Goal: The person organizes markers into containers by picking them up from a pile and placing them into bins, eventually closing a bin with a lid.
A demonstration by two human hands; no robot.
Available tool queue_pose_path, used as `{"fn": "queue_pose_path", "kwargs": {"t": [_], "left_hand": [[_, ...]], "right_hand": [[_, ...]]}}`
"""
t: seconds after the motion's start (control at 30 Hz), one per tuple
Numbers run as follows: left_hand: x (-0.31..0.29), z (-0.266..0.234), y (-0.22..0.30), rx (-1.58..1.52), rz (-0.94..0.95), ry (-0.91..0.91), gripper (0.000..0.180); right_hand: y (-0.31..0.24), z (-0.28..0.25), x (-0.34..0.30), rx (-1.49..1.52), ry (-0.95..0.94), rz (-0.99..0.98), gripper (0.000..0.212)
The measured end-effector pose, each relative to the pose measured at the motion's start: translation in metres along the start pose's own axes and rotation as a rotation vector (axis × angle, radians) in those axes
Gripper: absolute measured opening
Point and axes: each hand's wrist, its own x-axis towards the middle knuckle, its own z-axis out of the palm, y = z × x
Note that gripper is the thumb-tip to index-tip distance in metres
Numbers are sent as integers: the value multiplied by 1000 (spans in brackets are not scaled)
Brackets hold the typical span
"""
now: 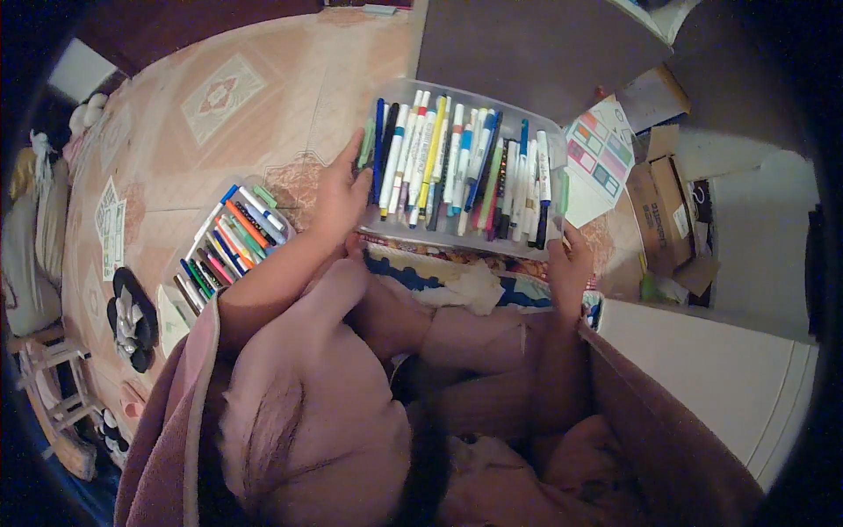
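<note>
A clear plastic box (439, 235) with green side clips is held level in front of me, above my crossed legs. It is full of markers and pens (426, 162), lying side by side with caps in white, blue, yellow, black and green. My left hand (345, 189) grips the box's left end, thumb along the near side. At the right near corner, my right hand (571, 268) has its fingers round the edge. Beside my left forearm, a second box on the floor holds more pens (230, 237) in orange, green, blue and black; my arm partly hides it.
A colourful printed sheet (606, 154) and a cardboard box (660, 215) lie on the right, beyond a white cabinet (694, 369). On the left are dark slippers (132, 321), another printed sheet (111, 230) and a small stool (57, 378). Patterned fabric (408, 268) lies under the held box.
</note>
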Motion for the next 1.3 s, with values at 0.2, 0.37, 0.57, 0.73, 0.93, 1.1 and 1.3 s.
{"fn": "queue_pose_path", "kwargs": {"t": [0.2,0.37,0.57,0.73,0.93,1.1,1.3], "left_hand": [[1,4,-4,14,-29,-13,50],[3,2,-13,35,15,46,49],[5,5,-10,171,-41,15,49],[0,2,-3,166,-72,3,49],[7,5,-18,-57,-63,-51,55],[10,0,-19,-319,-576,-56,69],[8,-1,-12,-542,-607,-184,51]], "right_hand": [[-3,0,12,-11,26,52,22],[2,13,22,-118,53,-97,18],[15,17,23,-218,192,-230,17],[20,20,24,-135,165,-138,16],[9,17,25,80,152,137,26],[-1,19,41,547,-59,399,40],[11,21,47,792,-207,469,42]]}}
